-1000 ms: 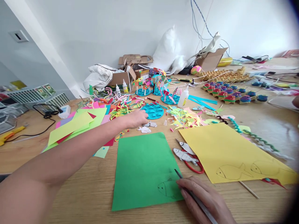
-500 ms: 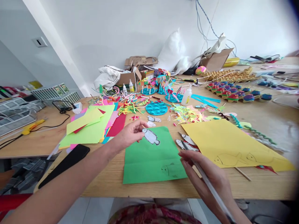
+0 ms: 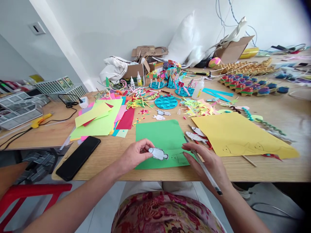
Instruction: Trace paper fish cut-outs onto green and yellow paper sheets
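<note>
At lower centre, the left hand (image 3: 136, 156) pinches a paper fish (image 3: 157, 154); the right hand (image 3: 213, 163) loosely grips a pen (image 3: 206, 172).

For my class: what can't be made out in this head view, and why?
- Head view: back of the paper fish in the left hand, facing away from the camera.
- Head view: far end of the wooden stick, hidden under the yellow paper sheet.
- Head view: much of the scissors, covered by loose fish cutouts.
- Head view: any lettering on the squeeze bottles, too small.
</note>
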Tool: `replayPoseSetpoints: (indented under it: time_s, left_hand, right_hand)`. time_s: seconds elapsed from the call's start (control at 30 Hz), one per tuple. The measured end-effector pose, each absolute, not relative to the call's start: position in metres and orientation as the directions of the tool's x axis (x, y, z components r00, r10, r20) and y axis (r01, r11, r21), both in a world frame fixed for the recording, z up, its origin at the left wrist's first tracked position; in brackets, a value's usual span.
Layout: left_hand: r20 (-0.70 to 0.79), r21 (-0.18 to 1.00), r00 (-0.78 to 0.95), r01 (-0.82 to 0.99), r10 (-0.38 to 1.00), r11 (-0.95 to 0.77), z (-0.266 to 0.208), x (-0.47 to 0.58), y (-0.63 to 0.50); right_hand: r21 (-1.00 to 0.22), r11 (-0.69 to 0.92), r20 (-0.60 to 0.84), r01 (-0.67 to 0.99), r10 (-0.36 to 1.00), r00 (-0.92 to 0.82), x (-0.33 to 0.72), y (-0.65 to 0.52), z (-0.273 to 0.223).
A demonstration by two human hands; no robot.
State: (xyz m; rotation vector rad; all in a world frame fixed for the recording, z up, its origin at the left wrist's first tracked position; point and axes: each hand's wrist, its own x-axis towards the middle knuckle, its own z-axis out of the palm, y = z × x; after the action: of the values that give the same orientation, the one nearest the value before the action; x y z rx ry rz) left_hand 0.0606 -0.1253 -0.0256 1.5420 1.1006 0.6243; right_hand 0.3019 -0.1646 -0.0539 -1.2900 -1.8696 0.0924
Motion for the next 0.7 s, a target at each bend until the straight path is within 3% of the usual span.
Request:
replayPoseSetpoints:
  time_s: [0.33,0.5,0.7]
  left_hand:
    - [-0.139,0.792,0.420,0.591,0.897,-0.154,-0.028,0.059,-0.132]
    - [-0.132,0.722,0.474,0.648,0.870,-0.244,-0.031,0.057,-0.133]
    - [-0.100,0.641,0.526,0.683,0.844,-0.350,-0.035,0.054,-0.133]
  right_hand:
    - [-0.455,0.566,0.569,0.688,0.779,-0.264,0.294,-0.171,-0.053]
    - [-0.410,0.611,0.557,0.678,0.756,-0.344,0.290,-0.167,-0.051]
    - [-0.359,0.553,0.545,0.752,0.778,-0.311,0.312,-0.164,-0.055]
